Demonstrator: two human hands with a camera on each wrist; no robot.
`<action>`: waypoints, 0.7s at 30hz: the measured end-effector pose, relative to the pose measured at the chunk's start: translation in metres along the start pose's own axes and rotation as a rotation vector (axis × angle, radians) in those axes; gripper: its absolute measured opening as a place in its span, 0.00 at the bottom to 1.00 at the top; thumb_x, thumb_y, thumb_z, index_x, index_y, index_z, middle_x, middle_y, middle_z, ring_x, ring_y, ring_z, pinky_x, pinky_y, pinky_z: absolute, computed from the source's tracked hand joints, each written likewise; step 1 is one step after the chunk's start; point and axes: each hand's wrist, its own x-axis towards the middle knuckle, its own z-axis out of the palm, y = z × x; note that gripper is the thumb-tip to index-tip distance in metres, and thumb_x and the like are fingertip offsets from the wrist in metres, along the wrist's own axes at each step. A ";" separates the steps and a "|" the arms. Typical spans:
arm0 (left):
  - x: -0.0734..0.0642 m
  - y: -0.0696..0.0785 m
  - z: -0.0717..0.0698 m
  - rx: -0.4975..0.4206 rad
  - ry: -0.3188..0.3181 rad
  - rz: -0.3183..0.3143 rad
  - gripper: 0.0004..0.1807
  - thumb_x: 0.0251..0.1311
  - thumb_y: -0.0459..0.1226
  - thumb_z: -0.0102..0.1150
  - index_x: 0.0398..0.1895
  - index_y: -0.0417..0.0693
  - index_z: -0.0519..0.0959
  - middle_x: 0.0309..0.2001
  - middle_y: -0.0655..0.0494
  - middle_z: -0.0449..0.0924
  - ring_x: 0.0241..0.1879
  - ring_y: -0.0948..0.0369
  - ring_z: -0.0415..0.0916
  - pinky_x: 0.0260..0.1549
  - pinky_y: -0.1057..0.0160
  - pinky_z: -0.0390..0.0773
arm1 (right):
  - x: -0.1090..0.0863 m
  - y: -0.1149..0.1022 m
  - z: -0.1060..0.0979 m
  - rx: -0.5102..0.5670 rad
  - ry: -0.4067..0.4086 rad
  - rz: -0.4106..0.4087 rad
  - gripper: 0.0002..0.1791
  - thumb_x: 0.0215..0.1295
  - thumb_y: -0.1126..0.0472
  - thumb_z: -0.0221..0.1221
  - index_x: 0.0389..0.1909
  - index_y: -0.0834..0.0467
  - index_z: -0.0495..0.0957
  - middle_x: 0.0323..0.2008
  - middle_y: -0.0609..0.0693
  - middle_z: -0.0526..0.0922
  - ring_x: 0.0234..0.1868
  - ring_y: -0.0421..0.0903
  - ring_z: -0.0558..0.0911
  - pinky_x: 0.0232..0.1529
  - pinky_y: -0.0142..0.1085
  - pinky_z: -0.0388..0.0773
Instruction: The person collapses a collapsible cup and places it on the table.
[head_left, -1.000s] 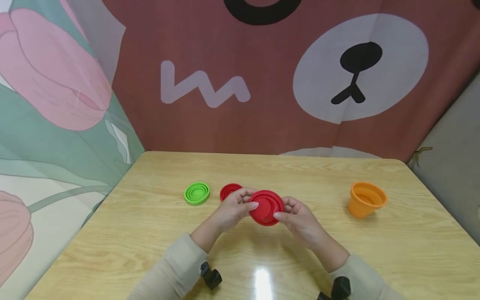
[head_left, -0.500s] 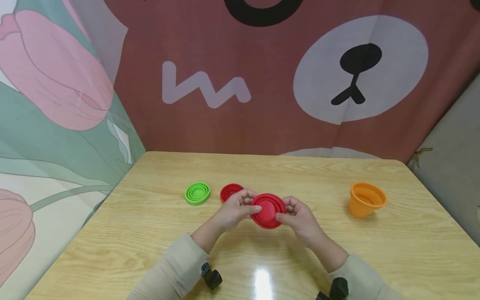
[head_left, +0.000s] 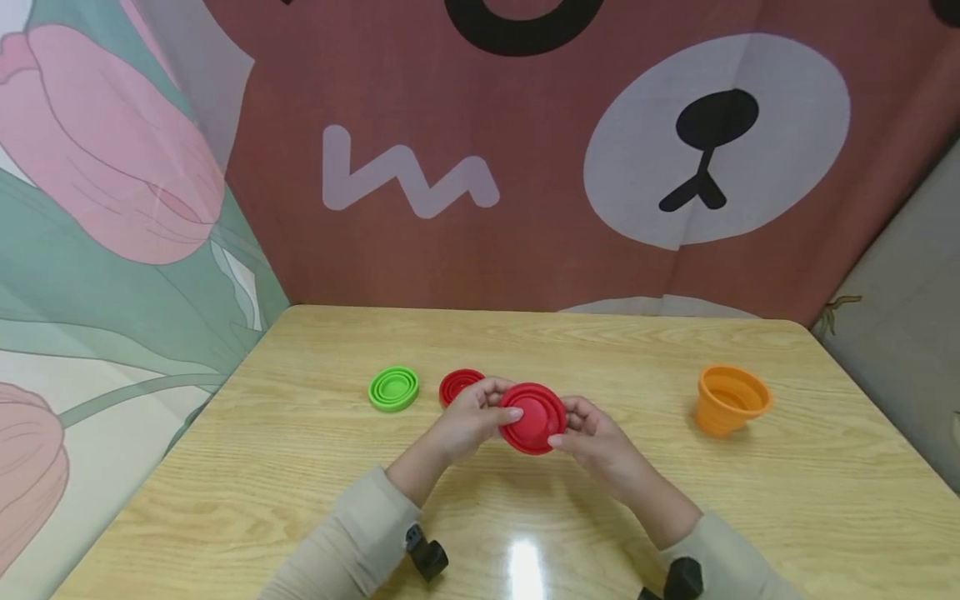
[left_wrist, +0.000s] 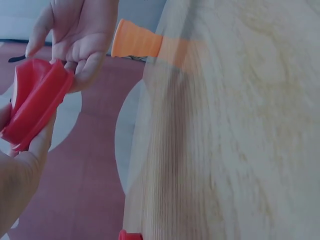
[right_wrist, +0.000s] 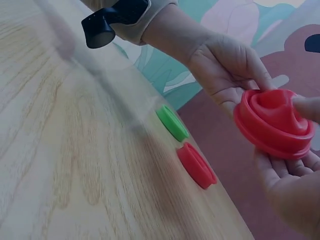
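Observation:
Both hands hold a red collapsible cup (head_left: 532, 419) above the table, its ringed face towards the head camera. My left hand (head_left: 467, 423) grips the left rim, thumb on the face and fingers behind. At the right side my right hand (head_left: 606, 450) pinches it, its thumb near the lower right edge. In the right wrist view the held cup (right_wrist: 275, 125) looks mostly flattened, with its middle pushed unevenly out of shape. Another red collapsible cup (head_left: 459, 385) lies folded flat behind my left hand, partly hidden by it. Beside that lies a flat green collapsible cup (head_left: 393, 388).
An orange collapsible cup (head_left: 731, 400) stands expanded on the right of the wooden table (head_left: 300, 500). A brown curtain (head_left: 540, 258) with a printed bear face hangs behind the table's far edge. Small black cameras (head_left: 427, 557) sit at both wrists.
The held cup shifts slightly and changes tilt, while its middle looks different as the thumbs press. My right thumb has moved a little down towards the rim. The cups on the table stay put.

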 end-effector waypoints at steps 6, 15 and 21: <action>0.000 -0.001 0.002 -0.020 0.005 0.016 0.17 0.54 0.25 0.49 0.47 0.29 0.62 0.34 0.51 0.71 0.31 0.63 0.74 0.33 0.64 0.76 | 0.002 0.001 0.004 -0.026 0.069 -0.012 0.15 0.53 0.74 0.54 0.42 0.63 0.63 0.36 0.50 0.75 0.38 0.41 0.75 0.42 0.32 0.72; -0.002 -0.006 -0.001 -0.008 0.008 0.006 0.16 0.55 0.26 0.48 0.47 0.30 0.62 0.34 0.50 0.70 0.30 0.63 0.73 0.31 0.66 0.76 | 0.003 0.001 0.011 -0.022 0.095 -0.029 0.16 0.51 0.74 0.56 0.40 0.64 0.65 0.35 0.49 0.77 0.36 0.41 0.77 0.39 0.32 0.74; -0.002 -0.006 -0.003 -0.008 0.004 0.005 0.16 0.55 0.25 0.48 0.47 0.30 0.62 0.34 0.50 0.70 0.30 0.63 0.74 0.31 0.66 0.76 | 0.004 0.000 0.011 -0.046 0.125 -0.003 0.16 0.50 0.75 0.56 0.40 0.66 0.65 0.33 0.50 0.77 0.35 0.42 0.77 0.38 0.32 0.74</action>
